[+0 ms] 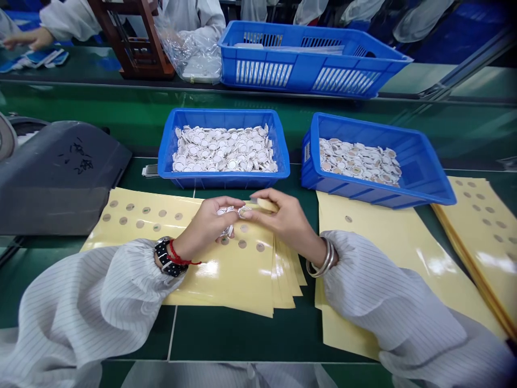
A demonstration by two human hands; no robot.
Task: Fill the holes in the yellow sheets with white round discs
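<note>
My left hand (212, 223) is closed around a small bunch of white round discs (228, 213), just above a stack of yellow sheets (189, 231) dotted with small round stickers. My right hand (283, 218) pinches one disc (243, 211) at the fingertips, touching the left hand's bunch. A fingertip of the right hand wears a pale cover. Both wrists come out of white striped sleeves; the left carries a watch and red cord, the right carries metal bangles.
A blue bin (224, 116) full of white discs stands behind the hands, and a second blue bin (424, 178) of discs at the right. More yellow sheets (388, 237) lie right. A dark grey cover (56, 172) sits left. A large blue crate (307, 67) and other workers are beyond.
</note>
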